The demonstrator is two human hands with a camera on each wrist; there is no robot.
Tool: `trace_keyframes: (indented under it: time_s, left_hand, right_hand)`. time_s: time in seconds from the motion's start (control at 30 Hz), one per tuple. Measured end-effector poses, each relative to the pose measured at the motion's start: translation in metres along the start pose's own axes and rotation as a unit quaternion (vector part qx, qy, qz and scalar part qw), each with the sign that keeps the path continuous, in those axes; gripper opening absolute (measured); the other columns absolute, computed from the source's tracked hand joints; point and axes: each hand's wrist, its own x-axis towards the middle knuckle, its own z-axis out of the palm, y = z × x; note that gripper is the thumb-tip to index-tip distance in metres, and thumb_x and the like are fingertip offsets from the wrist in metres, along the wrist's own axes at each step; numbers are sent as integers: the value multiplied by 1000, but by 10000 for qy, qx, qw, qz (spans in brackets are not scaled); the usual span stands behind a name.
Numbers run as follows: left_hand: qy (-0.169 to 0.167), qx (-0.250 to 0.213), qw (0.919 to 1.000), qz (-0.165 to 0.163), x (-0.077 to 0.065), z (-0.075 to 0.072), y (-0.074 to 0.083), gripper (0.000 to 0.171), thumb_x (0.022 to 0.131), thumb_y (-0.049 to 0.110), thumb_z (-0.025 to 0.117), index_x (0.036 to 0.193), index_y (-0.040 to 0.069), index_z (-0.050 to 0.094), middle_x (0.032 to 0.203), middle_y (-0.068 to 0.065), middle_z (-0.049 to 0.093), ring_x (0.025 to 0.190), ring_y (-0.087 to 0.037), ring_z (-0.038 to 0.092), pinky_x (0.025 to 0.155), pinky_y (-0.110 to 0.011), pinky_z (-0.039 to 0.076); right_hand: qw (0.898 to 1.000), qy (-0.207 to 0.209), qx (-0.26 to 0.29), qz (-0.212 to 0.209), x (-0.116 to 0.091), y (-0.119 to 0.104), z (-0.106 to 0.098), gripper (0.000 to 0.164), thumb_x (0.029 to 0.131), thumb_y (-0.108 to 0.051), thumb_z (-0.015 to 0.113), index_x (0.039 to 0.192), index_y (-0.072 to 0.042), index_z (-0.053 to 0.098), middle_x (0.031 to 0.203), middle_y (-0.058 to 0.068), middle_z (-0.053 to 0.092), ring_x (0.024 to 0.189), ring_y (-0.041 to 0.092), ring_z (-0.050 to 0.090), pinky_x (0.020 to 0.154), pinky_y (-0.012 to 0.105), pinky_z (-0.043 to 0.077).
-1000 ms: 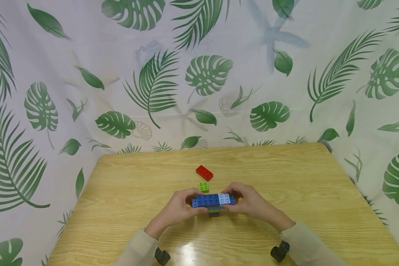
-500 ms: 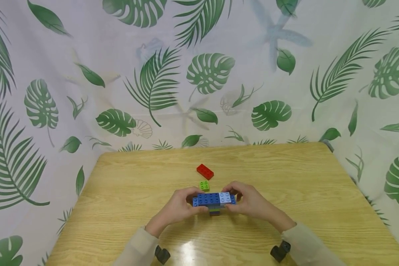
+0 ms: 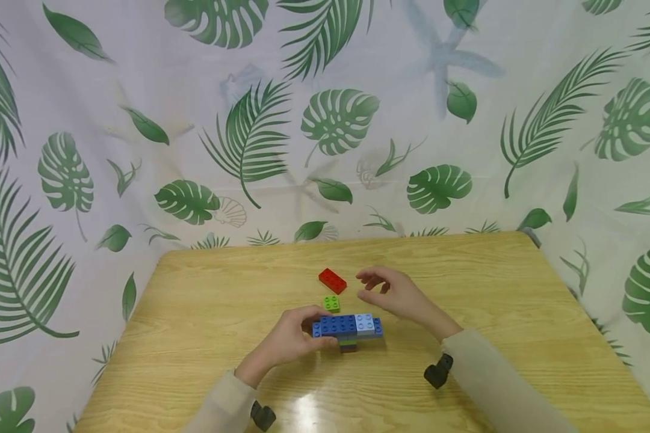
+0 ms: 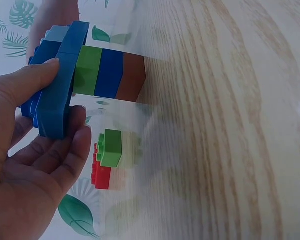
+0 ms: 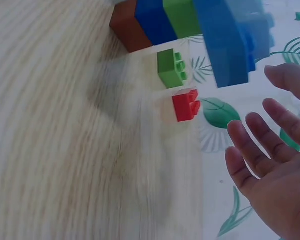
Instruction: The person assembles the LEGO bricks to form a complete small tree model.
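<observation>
A T-shaped structure of toy building bricks (image 3: 338,325) stands on the table, with dark blue and light blue bricks across its top. Its narrow column, seen in the left wrist view, has a green brick (image 4: 88,70), a dark blue brick (image 4: 108,73) and a brown brick (image 4: 131,77) at the foot. My left hand (image 3: 289,338) grips the structure's left end, thumb on the near side. My right hand (image 3: 399,294), holding nothing, hovers behind the structure's right end, its fingers loosely bent toward a red brick (image 3: 333,281).
A small light green brick (image 3: 331,304) lies just behind the structure, with the red brick farther back. The wooden table (image 3: 222,282) ends at a leaf-printed cloth (image 3: 271,210) hanging behind it.
My right hand has let go of the structure's right end and moved back, away from me, toward the red brick. My left hand has stayed on the left end.
</observation>
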Motion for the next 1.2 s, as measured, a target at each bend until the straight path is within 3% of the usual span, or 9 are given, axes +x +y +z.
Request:
trace_keyframes:
  time_s: [0.5, 0.8, 1.2]
  left_hand:
    - [-35, -40, 10000, -10, -1, -1, 0, 45, 92, 31, 84, 131, 15, 70, 121, -3, 72, 96, -15, 65, 83, -24, 55]
    - [-37, -86, 10000, 18, -1, -2, 0, 46, 91, 30, 85, 131, 14, 70, 120, -3, 73, 96, -14, 65, 82, -24, 55]
    - [-35, -110, 9999, -6, -1, -1, 2, 46, 91, 28, 85, 132, 13, 69, 118, -2, 73, 95, -12, 66, 82, -24, 55]
  right_hand:
    - [9998, -120, -157, 2, 45, 24, 28, 48, 97, -24, 77, 135, 2, 64, 129, 22, 68, 107, 32, 67, 94, 45, 57]
    - [9984, -171, -372, 402, 54, 30, 43, 49, 95, -29, 78, 137, -6, 65, 124, 12, 69, 103, 24, 62, 92, 39, 55]
    - [9969, -66, -492, 617, 61, 34, 52, 53, 94, -31, 80, 138, -6, 65, 122, 12, 68, 97, 22, 55, 84, 33, 48]
